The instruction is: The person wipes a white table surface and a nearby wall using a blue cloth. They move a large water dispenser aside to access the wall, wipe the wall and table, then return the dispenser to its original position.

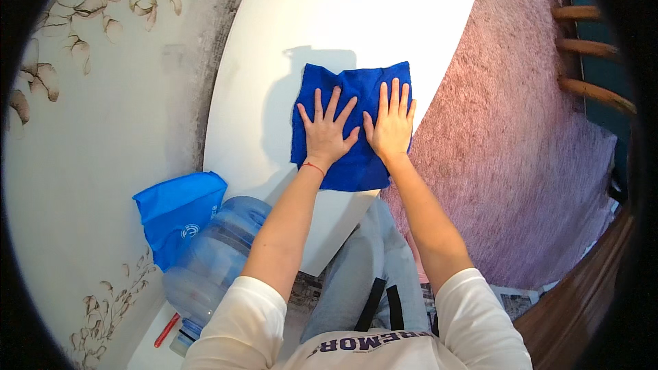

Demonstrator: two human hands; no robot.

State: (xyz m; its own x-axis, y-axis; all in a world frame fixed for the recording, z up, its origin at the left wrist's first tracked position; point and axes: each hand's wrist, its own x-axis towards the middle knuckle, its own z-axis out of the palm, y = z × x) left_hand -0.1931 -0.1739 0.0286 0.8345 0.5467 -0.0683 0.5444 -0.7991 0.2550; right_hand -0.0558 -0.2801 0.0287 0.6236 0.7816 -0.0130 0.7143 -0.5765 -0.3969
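A dark blue cloth [360, 164] is spread on a white tabletop [247, 128], with slightly wavy edges. My left hand [326, 131] lies palm down on the cloth's left half, its fingers spread; a red string is around that wrist. On the right half rests my right hand [391, 123], also palm down, with its thumb held apart and its fingers nearer together. Both hands are flat and grasp nothing. The cloth's right side is close to the table's right edge. What lies under the palms is hidden.
Left of my left arm are a large clear blue plastic water bottle [211, 262], a bright blue bag [175, 205] and a red object [167, 330]. A patterned wall borders the table's left side. A pink rug [493, 164] and wooden slats [586, 46] are at right.
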